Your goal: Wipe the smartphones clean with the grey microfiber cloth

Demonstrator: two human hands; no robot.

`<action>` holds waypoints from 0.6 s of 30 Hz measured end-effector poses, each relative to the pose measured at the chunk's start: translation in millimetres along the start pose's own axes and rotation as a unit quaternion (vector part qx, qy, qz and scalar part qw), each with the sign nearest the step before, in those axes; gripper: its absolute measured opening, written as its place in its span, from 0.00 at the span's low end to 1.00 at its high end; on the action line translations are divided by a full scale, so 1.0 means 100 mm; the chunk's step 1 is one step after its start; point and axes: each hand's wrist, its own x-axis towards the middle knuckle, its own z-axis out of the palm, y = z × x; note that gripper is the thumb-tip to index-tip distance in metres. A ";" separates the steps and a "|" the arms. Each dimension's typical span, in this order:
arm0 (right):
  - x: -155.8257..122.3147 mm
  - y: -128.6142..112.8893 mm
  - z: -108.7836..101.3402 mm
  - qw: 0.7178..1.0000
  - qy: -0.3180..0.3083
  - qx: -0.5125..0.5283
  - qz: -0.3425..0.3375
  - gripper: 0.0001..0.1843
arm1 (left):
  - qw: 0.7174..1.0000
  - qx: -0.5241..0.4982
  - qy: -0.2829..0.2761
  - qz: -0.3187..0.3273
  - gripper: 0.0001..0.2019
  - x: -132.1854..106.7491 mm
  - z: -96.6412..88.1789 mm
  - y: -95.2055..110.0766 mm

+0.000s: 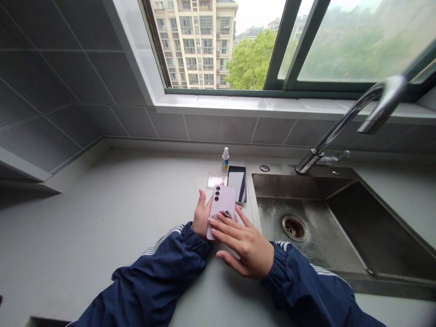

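Note:
My left hand (201, 213) is closed around a pale pink smartphone (223, 197) from underneath, with its back and camera lenses facing up. Stretched out flat, the fingers of my right hand (243, 240) press a small grey cloth (224, 214) against the lower part of the phone's back. My right thumb stands apart from the phone. Just beyond the phone, a clear phone case (215, 180) lies on the counter. Beside it is a dark-edged flat item (242, 181) with a pale surface, partly hidden by the phone. Behind them stands a small white-capped spray bottle (225, 160).
To the right, a steel sink (344, 263) with a drain (294, 228) is set into the pale counter (136, 190). A chrome faucet (344, 122) arches over its back edge. Ahead, a tiled wall rises to a windowsill (265, 105).

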 end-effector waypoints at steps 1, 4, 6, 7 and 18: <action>0.00 -0.01 0.00 1.000 0.007 0.013 -0.012 0.24 | 1.000 0.001 -0.001 -0.002 0.42 0.00 -0.01 0.03; -0.02 0.00 -0.01 0.998 0.035 0.034 -0.037 0.22 | 1.000 0.006 0.000 -0.007 0.42 0.01 -0.04 0.08; -0.02 0.02 -0.01 0.998 0.053 0.031 -0.033 0.23 | 1.000 0.008 0.003 -0.003 0.43 0.01 -0.03 0.07; -0.03 0.03 0.00 0.997 0.061 0.025 -0.028 0.23 | 1.000 0.009 0.003 -0.001 0.43 0.01 -0.02 0.06; -0.03 0.10 0.03 0.994 0.097 -0.045 0.035 0.28 | 0.997 0.037 -0.030 0.053 0.39 -0.01 0.09 -0.09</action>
